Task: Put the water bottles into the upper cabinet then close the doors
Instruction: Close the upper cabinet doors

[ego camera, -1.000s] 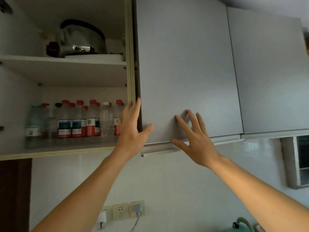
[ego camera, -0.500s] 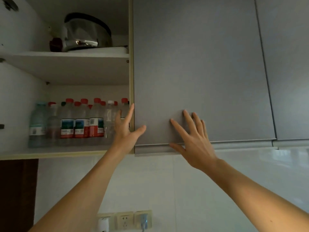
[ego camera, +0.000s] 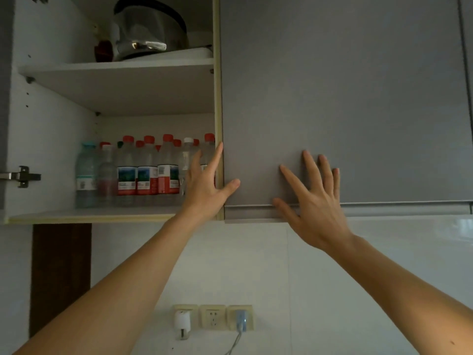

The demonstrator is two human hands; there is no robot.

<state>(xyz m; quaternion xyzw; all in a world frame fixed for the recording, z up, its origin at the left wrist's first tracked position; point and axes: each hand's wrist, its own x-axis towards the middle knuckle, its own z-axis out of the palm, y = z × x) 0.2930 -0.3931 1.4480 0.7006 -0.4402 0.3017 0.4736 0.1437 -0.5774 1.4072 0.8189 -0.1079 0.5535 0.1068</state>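
Several water bottles [ego camera: 143, 172], most with red caps and red labels, stand in a tight group on the lower shelf [ego camera: 89, 213] of the upper cabinet. The cabinet's left half stands open; only a hinge [ego camera: 21, 176] of the left door shows at the frame's left edge. The grey right door [ego camera: 345, 98] lies flat against the cabinet. My right hand [ego camera: 311, 201] presses on that door's lower left part with spread, straight fingers. My left hand [ego camera: 207, 184] is open at the door's left edge, thumb on the door face, fingers in front of the bottles.
A steel pot with a glass lid [ego camera: 148, 29] sits on the upper shelf [ego camera: 115, 66]. Below the cabinet is a white tiled wall with a row of sockets [ego camera: 213, 317], two with plugs in them. A dark brown panel [ego camera: 61, 272] is at the lower left.
The right door swung from slightly ajar to flat against the cabinet under my right hand. My left hand stayed at the door's left edge. The view shifted left and closer.
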